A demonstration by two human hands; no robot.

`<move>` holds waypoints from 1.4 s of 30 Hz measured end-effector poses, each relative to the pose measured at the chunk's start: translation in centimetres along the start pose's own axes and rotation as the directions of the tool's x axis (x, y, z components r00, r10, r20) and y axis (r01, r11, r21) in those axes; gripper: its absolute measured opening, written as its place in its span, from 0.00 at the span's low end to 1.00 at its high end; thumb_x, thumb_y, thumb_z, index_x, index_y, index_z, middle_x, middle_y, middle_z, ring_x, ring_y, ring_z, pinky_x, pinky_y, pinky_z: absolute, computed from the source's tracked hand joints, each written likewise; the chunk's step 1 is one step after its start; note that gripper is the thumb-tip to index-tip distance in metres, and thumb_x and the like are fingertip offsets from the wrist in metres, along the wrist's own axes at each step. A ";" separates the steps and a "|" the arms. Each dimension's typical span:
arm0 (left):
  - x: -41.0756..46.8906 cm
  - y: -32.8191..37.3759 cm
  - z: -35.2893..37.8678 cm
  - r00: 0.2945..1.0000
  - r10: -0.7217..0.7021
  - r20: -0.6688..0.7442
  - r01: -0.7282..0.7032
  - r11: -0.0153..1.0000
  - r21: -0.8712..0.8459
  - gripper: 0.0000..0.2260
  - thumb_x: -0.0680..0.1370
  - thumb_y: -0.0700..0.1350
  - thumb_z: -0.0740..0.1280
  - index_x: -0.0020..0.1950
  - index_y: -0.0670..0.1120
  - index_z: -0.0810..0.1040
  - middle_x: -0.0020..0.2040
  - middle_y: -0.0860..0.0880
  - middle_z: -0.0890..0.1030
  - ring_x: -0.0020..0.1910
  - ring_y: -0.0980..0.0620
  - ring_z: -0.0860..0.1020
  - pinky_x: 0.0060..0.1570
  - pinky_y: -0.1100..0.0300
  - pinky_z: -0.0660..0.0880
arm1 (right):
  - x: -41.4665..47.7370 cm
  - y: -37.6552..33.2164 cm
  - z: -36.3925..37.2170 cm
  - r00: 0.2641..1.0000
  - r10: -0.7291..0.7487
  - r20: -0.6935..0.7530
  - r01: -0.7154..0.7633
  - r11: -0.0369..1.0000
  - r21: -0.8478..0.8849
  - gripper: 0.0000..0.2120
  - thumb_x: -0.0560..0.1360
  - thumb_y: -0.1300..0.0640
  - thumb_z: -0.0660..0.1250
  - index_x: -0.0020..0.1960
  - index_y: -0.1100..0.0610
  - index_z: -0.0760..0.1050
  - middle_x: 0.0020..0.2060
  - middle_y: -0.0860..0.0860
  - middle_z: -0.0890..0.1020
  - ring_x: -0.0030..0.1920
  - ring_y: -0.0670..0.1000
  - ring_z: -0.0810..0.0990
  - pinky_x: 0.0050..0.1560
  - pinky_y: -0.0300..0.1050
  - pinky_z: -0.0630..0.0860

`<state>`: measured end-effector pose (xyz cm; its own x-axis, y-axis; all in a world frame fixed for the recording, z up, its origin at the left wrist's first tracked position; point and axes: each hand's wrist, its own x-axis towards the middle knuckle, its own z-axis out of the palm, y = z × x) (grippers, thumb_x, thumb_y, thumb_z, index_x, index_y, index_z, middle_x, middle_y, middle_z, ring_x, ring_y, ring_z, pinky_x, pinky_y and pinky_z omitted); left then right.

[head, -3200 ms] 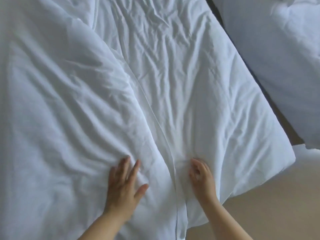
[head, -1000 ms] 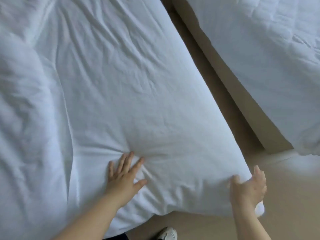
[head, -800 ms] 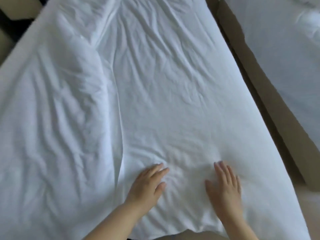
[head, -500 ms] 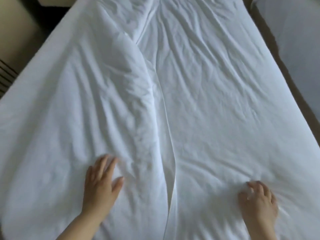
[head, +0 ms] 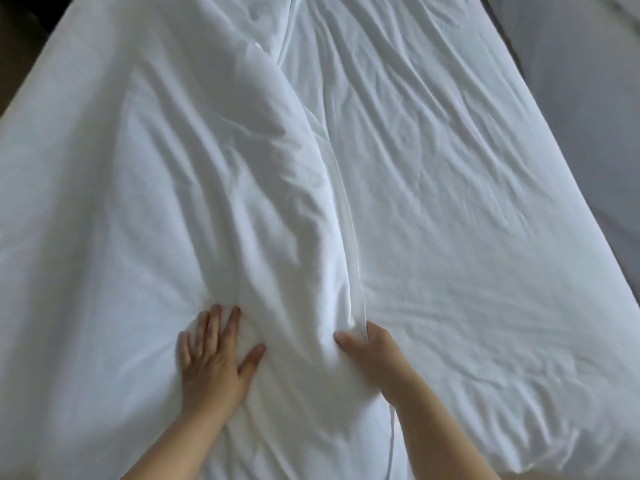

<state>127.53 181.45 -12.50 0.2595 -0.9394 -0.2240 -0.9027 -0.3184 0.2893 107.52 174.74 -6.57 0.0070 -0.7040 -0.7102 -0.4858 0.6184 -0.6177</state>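
A wrinkled white duvet (head: 173, 188) covers the left half of the bed, and its folded edge (head: 341, 209) runs down the middle over a flatter white layer (head: 450, 202). My left hand (head: 213, 355) lies flat on the duvet near the bottom, fingers spread and straight. My right hand (head: 367, 348) holds the duvet's folded edge, thumb on top and fingers tucked under the fabric, out of sight.
A second white bed (head: 588, 81) stands at the upper right, across a narrow dark gap (head: 512, 53). Dark floor shows at the upper left corner (head: 20, 39). The bed's right edge slants down to the lower right.
My right hand has come left from the flat layer to the folded edge and taken hold of it. My left hand has shifted a little right, still flat on the duvet.
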 end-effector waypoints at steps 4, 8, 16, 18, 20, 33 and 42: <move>-1.1 1.5 -1.6 0.970 0.111 -0.215 -0.133 0.987 -0.094 0.30 0.78 0.63 0.40 0.67 0.43 0.63 0.62 0.34 0.74 0.64 0.44 0.62 0.66 0.52 0.50 | -3.9 -0.6 -2.4 0.967 -0.243 -0.081 0.246 0.969 0.033 0.06 0.73 0.56 0.66 0.37 0.52 0.72 0.28 0.45 0.77 0.31 0.45 0.75 0.28 0.32 0.69; -2.2 3.9 -2.5 0.884 0.338 -0.324 -0.392 0.912 -0.119 0.26 0.79 0.62 0.42 0.75 0.56 0.46 0.76 0.52 0.51 0.74 0.62 0.47 0.71 0.59 0.42 | -9.9 -1.9 -7.0 0.836 -0.352 -0.422 0.409 0.911 0.052 0.05 0.61 0.51 0.64 0.31 0.52 0.74 0.24 0.41 0.79 0.25 0.38 0.76 0.25 0.29 0.68; -1.2 3.8 1.7 0.889 0.458 0.013 -0.459 0.888 0.044 0.24 0.74 0.64 0.51 0.63 0.51 0.68 0.67 0.51 0.67 0.73 0.57 0.57 0.73 0.55 0.43 | -1.3 5.3 -10.3 0.929 0.032 -0.369 -0.124 0.966 -0.228 0.12 0.72 0.55 0.64 0.45 0.65 0.75 0.38 0.57 0.78 0.42 0.54 0.76 0.39 0.45 0.69; 0.3 3.6 0.8 0.880 0.468 -0.083 -0.465 0.884 0.055 0.22 0.76 0.63 0.49 0.59 0.50 0.69 0.60 0.50 0.70 0.64 0.52 0.67 0.73 0.57 0.43 | 0.7 4.4 -10.5 0.937 0.030 -0.349 -0.110 0.971 -0.211 0.12 0.73 0.53 0.63 0.39 0.62 0.72 0.33 0.55 0.76 0.37 0.55 0.74 0.37 0.46 0.68; 2.6 3.4 -0.2 0.892 0.412 -0.187 -0.418 0.908 0.008 0.24 0.78 0.62 0.45 0.59 0.49 0.69 0.60 0.48 0.70 0.66 0.52 0.63 0.72 0.59 0.44 | 1.8 2.9 -11.0 0.927 -0.002 -0.374 -0.034 0.996 -0.087 0.15 0.73 0.50 0.66 0.38 0.62 0.70 0.31 0.54 0.72 0.33 0.53 0.70 0.35 0.46 0.65; 27.2 7.7 -1.9 0.940 -0.063 -0.336 0.051 0.998 -0.044 0.40 0.66 0.66 0.40 0.72 0.49 0.63 0.74 0.45 0.61 0.74 0.47 0.57 0.69 0.55 0.41 | 19.9 -15.8 -15.5 0.981 -0.178 -0.078 0.194 0.912 0.362 0.10 0.80 0.57 0.55 0.50 0.53 0.76 0.47 0.53 0.81 0.44 0.53 0.79 0.46 0.48 0.75; 30.6 5.8 0.5 0.949 -0.001 -0.315 -0.033 0.994 -0.103 0.23 0.77 0.59 0.46 0.68 0.51 0.62 0.74 0.47 0.61 0.75 0.58 0.48 0.70 0.60 0.39 | 30.8 -26.2 -3.6 0.745 -0.665 0.044 0.571 0.602 -0.558 0.26 0.78 0.48 0.57 0.74 0.48 0.56 0.74 0.46 0.58 0.71 0.52 0.60 0.65 0.44 0.60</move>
<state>130.09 150.91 -18.14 0.3559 -0.9311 0.0805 -0.8706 -0.2989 0.3908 117.35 135.58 -11.04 0.3667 -0.9208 -0.1331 -0.7764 -0.2241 -0.5890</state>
